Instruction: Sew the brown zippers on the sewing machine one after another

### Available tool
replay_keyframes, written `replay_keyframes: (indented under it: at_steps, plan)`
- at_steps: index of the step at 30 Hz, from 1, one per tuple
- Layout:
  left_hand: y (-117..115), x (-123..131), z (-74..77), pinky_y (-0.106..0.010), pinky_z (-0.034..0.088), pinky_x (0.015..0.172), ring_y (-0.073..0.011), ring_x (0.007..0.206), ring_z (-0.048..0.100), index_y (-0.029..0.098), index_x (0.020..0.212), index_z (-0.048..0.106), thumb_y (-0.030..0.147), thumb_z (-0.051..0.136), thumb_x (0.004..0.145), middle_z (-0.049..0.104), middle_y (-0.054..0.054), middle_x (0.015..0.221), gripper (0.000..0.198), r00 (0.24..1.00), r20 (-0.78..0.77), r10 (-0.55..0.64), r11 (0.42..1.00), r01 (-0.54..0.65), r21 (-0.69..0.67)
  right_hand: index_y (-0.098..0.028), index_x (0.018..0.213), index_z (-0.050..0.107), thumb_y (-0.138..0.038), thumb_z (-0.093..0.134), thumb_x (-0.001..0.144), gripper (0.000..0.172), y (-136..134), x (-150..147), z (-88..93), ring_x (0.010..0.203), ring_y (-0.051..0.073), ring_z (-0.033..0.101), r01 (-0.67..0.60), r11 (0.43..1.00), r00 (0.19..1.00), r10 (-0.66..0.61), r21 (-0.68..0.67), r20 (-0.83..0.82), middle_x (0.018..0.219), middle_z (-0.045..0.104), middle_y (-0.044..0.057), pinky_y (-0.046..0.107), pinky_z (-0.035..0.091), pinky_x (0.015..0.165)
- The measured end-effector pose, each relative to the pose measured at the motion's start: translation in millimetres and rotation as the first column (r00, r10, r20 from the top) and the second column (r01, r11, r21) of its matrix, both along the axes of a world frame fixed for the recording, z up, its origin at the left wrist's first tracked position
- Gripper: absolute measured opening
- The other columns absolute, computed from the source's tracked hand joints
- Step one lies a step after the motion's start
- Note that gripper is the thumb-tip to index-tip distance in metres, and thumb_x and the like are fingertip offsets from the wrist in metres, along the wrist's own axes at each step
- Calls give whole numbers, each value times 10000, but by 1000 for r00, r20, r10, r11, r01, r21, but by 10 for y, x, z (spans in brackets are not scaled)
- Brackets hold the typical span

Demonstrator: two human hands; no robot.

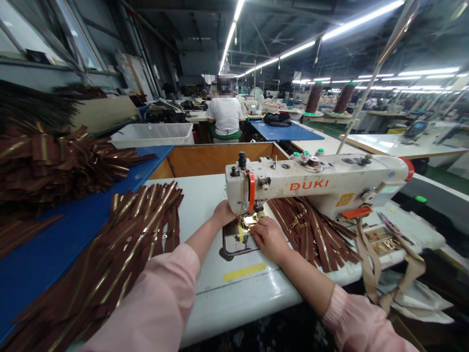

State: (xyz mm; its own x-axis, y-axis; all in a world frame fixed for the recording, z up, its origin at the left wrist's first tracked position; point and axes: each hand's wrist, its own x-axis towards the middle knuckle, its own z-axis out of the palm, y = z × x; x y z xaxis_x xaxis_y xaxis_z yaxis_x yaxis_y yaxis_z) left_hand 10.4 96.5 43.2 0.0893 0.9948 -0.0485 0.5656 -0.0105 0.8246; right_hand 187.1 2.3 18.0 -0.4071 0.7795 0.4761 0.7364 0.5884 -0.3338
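A white sewing machine [278, 183] marked DUKI stands in front of me. My right hand [271, 238] is closed in a pinch just right of the presser foot, at the needle plate; what the fingers hold is too small to make out. On the other side, my left hand [224, 213] reaches behind the machine's head, which hides its fingers. Brown zippers [146, 230] with gold teeth lie in a long heap left of my left arm. More brown zippers [311, 230] are spread under the machine's arm, beside my right hand.
A blue table [29, 274] at left bears a tall pile of brown zippers [54, 166]. Scissors [395, 227] and a small tray [384, 244] sit at right, with beige straps [370, 264] hanging near. A white bin [154, 134] and a seated person [224, 115] are ahead.
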Motion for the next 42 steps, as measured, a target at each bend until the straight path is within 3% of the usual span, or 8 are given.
replay_keyframes:
  at_steps: [11,17,22,26,29,34,38,42]
  plan:
    - [-1040,-422,107,-241,439,565,-149,630,606,144,780,651,504,684,648,672,-24,702,385,875,383,297,951,-308,-36,-156,828,686,-268,503,905,227,-186,-149,8,821,192,564,-71,971,891,-40,-226,-451,811,642,76,316,436,754]
    - [-1625,-155,-4,-256,474,613,-173,670,625,163,735,658,521,764,527,699,-30,722,427,734,571,366,916,-393,-82,-163,913,646,-614,592,770,476,-626,-536,38,655,155,624,-577,614,503,-252,-539,-826,736,657,28,259,478,585]
    - [-1925,-156,-80,-310,524,608,-246,695,665,179,683,652,615,751,501,701,-56,678,483,793,499,349,937,-310,-164,-161,745,587,-682,646,658,531,-666,-364,54,519,117,582,-642,526,430,-355,-558,-830,591,615,-12,253,473,562]
    - [-1970,-262,101,-355,542,746,-260,803,676,236,813,685,580,658,658,727,-41,811,378,937,273,219,962,-254,98,-146,746,597,-676,640,667,538,-701,-147,139,531,120,593,-686,457,450,-345,-566,-824,593,625,4,246,457,565]
    - [-1758,-236,336,-375,498,874,-274,1002,630,261,934,701,530,632,678,708,-45,1027,377,985,125,121,924,-158,349,-133,736,627,-647,636,697,515,-752,-46,233,590,120,611,-684,451,495,-291,-574,-819,656,649,26,235,452,586]
    - [-1450,-148,555,-290,532,631,-230,681,662,242,701,731,468,623,707,711,-21,694,251,936,48,-348,936,344,70,-139,837,713,-590,634,743,468,-771,179,332,621,108,606,-608,569,545,-207,-553,-812,671,662,21,229,451,616]
    - [-1549,-128,558,-241,511,567,-205,623,651,263,664,714,435,629,745,687,7,635,208,913,-72,-402,904,408,129,-148,890,735,-545,719,680,450,-753,364,317,587,117,609,-555,648,490,-252,-522,-834,647,671,17,254,487,611]
    - [-1731,-174,474,-206,532,639,-172,698,680,314,897,723,320,527,852,725,4,807,201,861,-355,-364,669,507,544,-171,782,732,-430,766,676,282,-820,435,349,617,143,636,-442,788,472,-203,-429,-858,671,694,24,268,513,619]
